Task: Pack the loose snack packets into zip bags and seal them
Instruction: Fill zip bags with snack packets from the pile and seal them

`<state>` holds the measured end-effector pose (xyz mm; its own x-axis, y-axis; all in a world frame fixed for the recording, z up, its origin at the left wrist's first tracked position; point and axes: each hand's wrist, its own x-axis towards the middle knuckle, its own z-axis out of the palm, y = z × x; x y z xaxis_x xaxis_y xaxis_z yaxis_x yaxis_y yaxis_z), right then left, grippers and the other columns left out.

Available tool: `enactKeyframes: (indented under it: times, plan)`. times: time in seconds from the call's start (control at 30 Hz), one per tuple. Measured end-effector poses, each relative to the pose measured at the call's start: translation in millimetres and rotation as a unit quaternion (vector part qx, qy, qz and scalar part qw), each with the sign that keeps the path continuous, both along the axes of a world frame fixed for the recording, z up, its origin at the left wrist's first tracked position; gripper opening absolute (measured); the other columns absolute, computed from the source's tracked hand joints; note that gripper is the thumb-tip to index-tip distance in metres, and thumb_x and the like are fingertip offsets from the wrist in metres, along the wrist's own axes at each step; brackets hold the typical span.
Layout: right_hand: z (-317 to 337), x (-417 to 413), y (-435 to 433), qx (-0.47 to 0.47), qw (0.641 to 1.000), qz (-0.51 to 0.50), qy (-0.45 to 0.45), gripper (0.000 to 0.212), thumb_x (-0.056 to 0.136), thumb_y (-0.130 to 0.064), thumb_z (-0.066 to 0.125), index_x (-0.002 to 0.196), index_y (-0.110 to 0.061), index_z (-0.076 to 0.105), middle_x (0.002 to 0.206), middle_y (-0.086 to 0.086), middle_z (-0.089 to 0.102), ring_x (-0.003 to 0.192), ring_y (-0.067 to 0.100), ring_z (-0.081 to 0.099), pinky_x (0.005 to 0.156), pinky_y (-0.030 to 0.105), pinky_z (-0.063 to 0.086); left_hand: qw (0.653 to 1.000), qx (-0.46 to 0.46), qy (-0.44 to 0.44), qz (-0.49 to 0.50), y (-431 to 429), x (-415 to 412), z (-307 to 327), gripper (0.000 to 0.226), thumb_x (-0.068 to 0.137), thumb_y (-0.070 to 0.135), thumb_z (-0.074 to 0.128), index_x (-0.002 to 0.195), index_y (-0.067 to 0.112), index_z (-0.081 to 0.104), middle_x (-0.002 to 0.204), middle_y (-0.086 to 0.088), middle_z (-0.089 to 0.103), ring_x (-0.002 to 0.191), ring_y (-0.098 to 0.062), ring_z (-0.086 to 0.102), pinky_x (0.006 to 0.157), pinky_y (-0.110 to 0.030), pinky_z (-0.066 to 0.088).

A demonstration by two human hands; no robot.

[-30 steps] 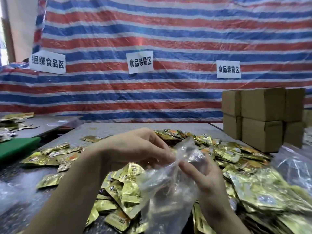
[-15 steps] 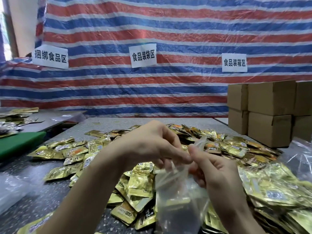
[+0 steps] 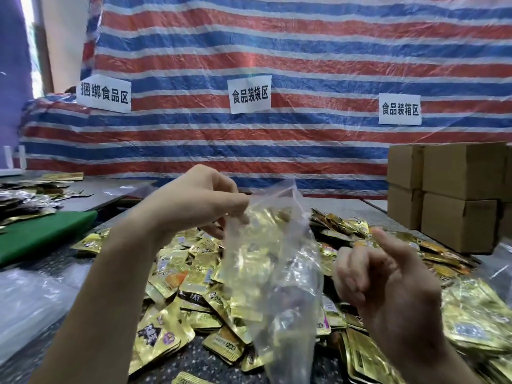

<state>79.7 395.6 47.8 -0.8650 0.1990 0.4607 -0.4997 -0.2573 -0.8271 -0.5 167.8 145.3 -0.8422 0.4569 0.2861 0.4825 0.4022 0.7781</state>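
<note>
My left hand (image 3: 194, 200) pinches the top edge of a clear zip bag (image 3: 277, 273) and holds it up over the table; the bag hangs down with its mouth parted. To the right of the bag, my right hand (image 3: 371, 275) is off it, fingers loosely curled with the index finger raised, holding nothing. A heap of loose gold snack packets (image 3: 194, 273) covers the table beneath and behind both hands. Whether any packets are inside the bag is unclear through the plastic.
Stacked cardboard boxes (image 3: 454, 195) stand at the right rear of the table. A green board (image 3: 41, 236) and more packets (image 3: 25, 200) lie on a second table at left. Clear plastic (image 3: 30, 306) lies at the near left. A striped tarp with paper signs hangs behind.
My right hand has let go of the bag's top and pulled away to the right. My left hand has lifted the bag higher, and its mouth now hangs parted.
</note>
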Motion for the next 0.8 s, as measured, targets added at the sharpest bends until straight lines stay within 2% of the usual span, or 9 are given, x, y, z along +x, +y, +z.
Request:
enactKeyframes:
  times: [0.07,0.13,0.23,0.37,0.5,0.6,0.67,0.73,0.8]
  plan:
    - [2.6,-14.8,-1.5,-0.021,0.999,-0.029,-0.007,0.057,0.091,-0.048,0.046,0.043,-0.017,0.05,0.052,0.004,0.042,0.047,0.017,0.034,0.048,0.031,0.024,1.0,0.005,-0.001,-0.026,-8.2,2.2,3.9,0.024,0.088,0.006,0.063,0.064,0.008,0.064,0.07,-0.008,0.074,0.071,-0.027,0.074,0.048,-0.018,0.05]
    - [2.2,-37.2,-1.1,0.077,0.987,-0.131,-0.042,0.053,0.099,-0.041,0.05,0.052,-0.018,0.06,0.057,0.002,0.054,0.05,0.016,0.046,0.052,0.029,0.032,0.999,-0.012,-0.007,-0.047,-15.7,4.9,7.7,0.021,0.088,0.005,0.063,0.068,0.006,0.061,0.079,-0.011,0.076,0.075,-0.032,0.075,0.049,-0.022,0.052]
    - [-0.4,-70.8,-9.9,0.314,0.937,-0.117,-0.095,0.006,0.094,-0.019,0.067,0.099,-0.02,0.069,0.093,-0.004,0.073,0.08,0.009,0.07,0.07,0.03,0.058,0.997,-0.044,-0.014,-0.069,-20.9,8.6,10.3,0.019,0.087,0.005,0.063,0.069,0.005,0.059,0.085,-0.013,0.076,0.073,-0.032,0.074,0.047,-0.023,0.052]
    - [-13.6,-105.9,-24.9,0.54,0.826,-0.03,-0.159,0.05,0.079,-0.024,0.079,0.125,-0.026,0.06,0.121,-0.006,0.064,0.104,0.011,0.066,0.09,0.036,0.058,0.996,-0.066,-0.005,-0.066,-19.3,8.9,8.6,0.017,0.084,0.006,0.063,0.068,0.006,0.058,0.084,-0.013,0.076,0.069,-0.033,0.074,0.047,-0.025,0.052]
    - [-16.2,-117.0,-38.5,0.623,0.749,-0.042,-0.222,0.046,0.06,-0.039,0.089,0.094,-0.031,0.059,0.093,-0.013,0.061,0.09,0.012,0.063,0.08,0.035,0.054,0.995,-0.062,-0.007,-0.077,-19.4,5.1,5.4,0.016,0.087,-0.002,0.065,0.079,0.006,0.053,0.083,-0.015,0.076,0.068,-0.032,0.072,0.05,-0.028,0.054]
    - [-17.3,-123.4,-46.3,0.665,0.694,-0.073,-0.265,0.087,0.066,-0.047,0.087,0.138,-0.024,0.043,0.125,0.0,0.042,0.135,0.031,0.032,0.116,0.049,0.025,0.994,-0.07,0.011,-0.082,-17.4,1.0,2.2,0.023,0.09,-0.012,0.056,0.091,0.012,0.057,0.086,-0.012,0.076,0.07,-0.03,0.072,0.056,-0.032,0.056]
    - [-19.3,-128.1,-51.5,0.688,0.669,-0.095,-0.263,0.101,0.077,-0.048,0.081,0.153,-0.014,0.023,0.148,0.013,0.031,0.144,0.036,0.018,0.12,0.051,0.014,0.991,-0.111,0.031,-0.071,-15.7,-1.5,-0.1,0.037,0.094,-0.011,0.049,0.088,0.019,0.07,0.087,-0.005,0.076,0.072,-0.024,0.073,0.058,-0.027,0.056]
    - [-20.1,-129.2,-53.0,0.672,0.699,-0.087,-0.229,0.069,0.082,-0.042,0.078,0.14,-0.022,0.045,0.145,0.019,0.043,0.14,0.041,0.033,0.115,0.051,0.029,0.987,-0.142,0.038,-0.06,-14.7,-3.1,-0.8,0.043,0.095,-0.008,0.047,0.085,0.022,0.077,0.087,-0.001,0.075,0.071,-0.018,0.072,0.059,-0.024,0.055]
    - [-20.3,-127.5,-48.7,0.612,0.768,-0.051,-0.18,0.018,0.087,-0.03,0.074,0.102,-0.036,0.065,0.127,0.014,0.06,0.129,0.041,0.05,0.1,0.046,0.043,0.987,-0.153,0.034,-0.045,-16.1,-5.5,-0.6,0.042,0.094,-0.007,0.048,0.086,0.021,0.079,0.087,0.001,0.075,0.07,-0.015,0.071,0.06,-0.024,0.055]
